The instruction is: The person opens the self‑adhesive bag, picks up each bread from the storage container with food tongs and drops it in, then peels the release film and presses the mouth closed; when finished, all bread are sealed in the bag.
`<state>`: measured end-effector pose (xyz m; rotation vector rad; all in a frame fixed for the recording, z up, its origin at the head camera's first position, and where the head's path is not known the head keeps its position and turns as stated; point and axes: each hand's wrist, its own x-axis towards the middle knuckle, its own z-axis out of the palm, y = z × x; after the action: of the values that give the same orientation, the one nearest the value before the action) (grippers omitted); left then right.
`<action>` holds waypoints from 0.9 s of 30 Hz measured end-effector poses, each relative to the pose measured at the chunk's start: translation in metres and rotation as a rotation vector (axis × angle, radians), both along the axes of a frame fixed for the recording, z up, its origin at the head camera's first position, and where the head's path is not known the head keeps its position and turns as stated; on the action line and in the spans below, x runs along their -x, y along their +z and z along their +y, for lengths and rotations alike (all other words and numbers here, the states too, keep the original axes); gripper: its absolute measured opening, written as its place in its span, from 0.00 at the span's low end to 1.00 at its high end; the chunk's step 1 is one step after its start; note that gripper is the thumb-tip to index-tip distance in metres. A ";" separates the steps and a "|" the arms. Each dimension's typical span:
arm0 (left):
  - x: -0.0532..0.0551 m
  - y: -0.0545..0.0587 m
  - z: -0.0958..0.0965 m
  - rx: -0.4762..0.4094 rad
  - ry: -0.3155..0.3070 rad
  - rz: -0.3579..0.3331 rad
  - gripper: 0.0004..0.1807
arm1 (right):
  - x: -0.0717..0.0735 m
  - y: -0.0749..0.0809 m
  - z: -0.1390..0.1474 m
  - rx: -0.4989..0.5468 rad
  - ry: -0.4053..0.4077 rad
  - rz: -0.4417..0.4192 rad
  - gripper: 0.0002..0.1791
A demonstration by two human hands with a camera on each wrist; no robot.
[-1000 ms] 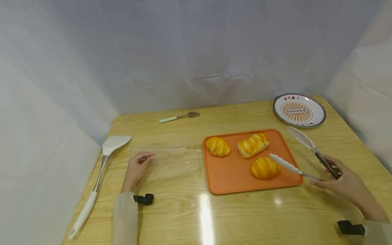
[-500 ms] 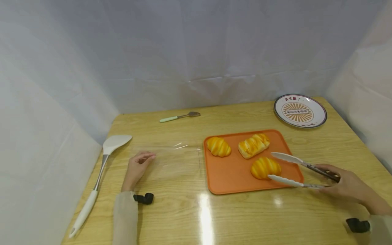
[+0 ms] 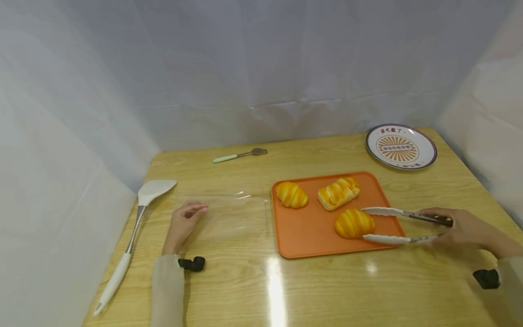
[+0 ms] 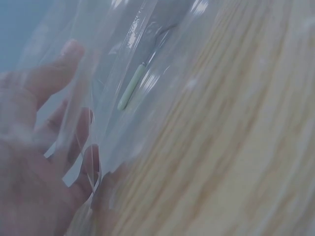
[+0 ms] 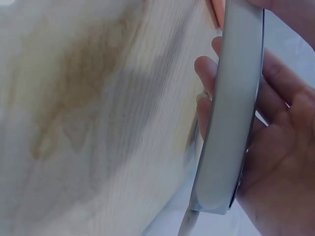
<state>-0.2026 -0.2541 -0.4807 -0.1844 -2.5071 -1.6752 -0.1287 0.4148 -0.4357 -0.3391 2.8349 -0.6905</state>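
Observation:
My left hand [image 3: 184,227] holds the near end of a clear plastic bag [image 3: 237,218] lying on the table, left of the orange tray [image 3: 302,238]. Through the film in the left wrist view, the thumb and curled fingers show at the bag's edge. My right hand [image 3: 470,231] grips a pair of tongs [image 3: 429,218], whose metal arm [image 5: 229,108] crosses the palm in the right wrist view. The tongs' white tips reach over the tray, spread on either side of the right end of a croissant [image 3: 354,223]. This croissant rests on the tray.
On the tray also lie a second croissant [image 3: 292,195] and a loaf-shaped bread [image 3: 338,194]. A patterned plate [image 3: 426,150] stands at the back right. The green-handled fork [image 3: 225,158] lies at the back, and a white spatula [image 3: 153,190] runs along the left edge.
My right hand has brought the tongs left and forward over the tray; their arms have come closer together around the near croissant's right end. The left hand and bag stay put.

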 end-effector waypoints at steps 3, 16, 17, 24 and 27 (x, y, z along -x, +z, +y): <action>0.000 -0.001 0.000 0.001 0.000 -0.006 0.14 | 0.006 0.002 0.001 0.007 0.019 -0.008 0.38; 0.001 -0.002 -0.002 0.036 0.017 0.008 0.13 | -0.008 -0.007 -0.009 0.165 -0.056 0.099 0.33; 0.001 -0.002 -0.002 0.036 0.018 0.009 0.13 | -0.010 -0.008 -0.011 0.186 -0.060 0.106 0.32; 0.000 -0.001 -0.001 0.040 0.017 -0.001 0.13 | -0.015 -0.011 -0.039 0.346 -0.089 0.083 0.32; 0.000 -0.001 -0.001 0.041 0.013 -0.013 0.14 | -0.015 -0.007 -0.059 0.363 -0.123 0.059 0.33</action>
<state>-0.2025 -0.2551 -0.4820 -0.1613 -2.5472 -1.6267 -0.1138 0.3562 -0.4430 -0.2439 2.7934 -1.2452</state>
